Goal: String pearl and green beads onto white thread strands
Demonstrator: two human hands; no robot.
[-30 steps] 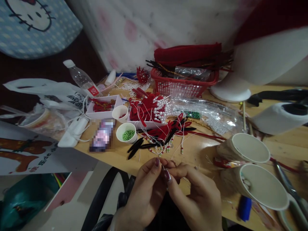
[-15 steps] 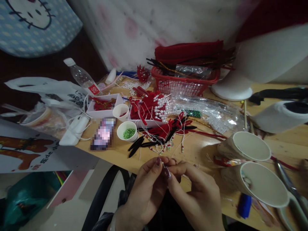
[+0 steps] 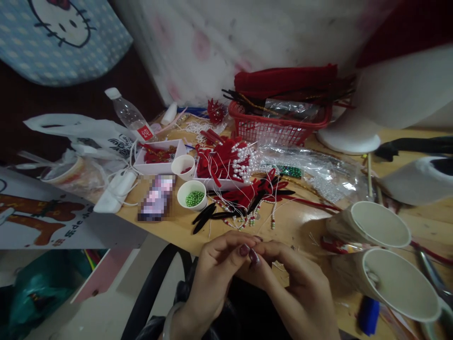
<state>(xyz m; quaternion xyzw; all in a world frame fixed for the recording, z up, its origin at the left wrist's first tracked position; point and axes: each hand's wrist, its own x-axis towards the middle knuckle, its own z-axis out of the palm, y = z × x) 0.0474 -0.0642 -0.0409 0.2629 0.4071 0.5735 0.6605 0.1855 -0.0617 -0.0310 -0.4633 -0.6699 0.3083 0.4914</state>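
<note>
Fingertip to fingertip, my left hand (image 3: 215, 269) and my right hand (image 3: 293, 283) meet over the front edge of the table. Thumb and forefinger are pinched together on each hand, and what lies between them is too small or hidden to name. Just beyond are strings of white, red and green beads (image 3: 252, 218), black leaf-shaped pieces (image 3: 204, 218) and red fuzzy pieces (image 3: 226, 160) with white pearl ends (image 3: 246, 163). A paper cup of green beads (image 3: 192, 194) stands to the left of these.
Two large paper cups (image 3: 401, 283) lean at the right, near a blue object (image 3: 368, 315). A phone (image 3: 156, 198), a white power strip (image 3: 116, 191) and a plastic bottle (image 3: 129, 115) are at left. A red basket (image 3: 279, 127) stands at the back, with clear plastic bags (image 3: 329, 174) before it.
The whole view has shifted slightly, so the table things sit a little further right and lower. My fingertips have drawn closer together, and the thin shiny bit seen between them earlier is now hidden.
</note>
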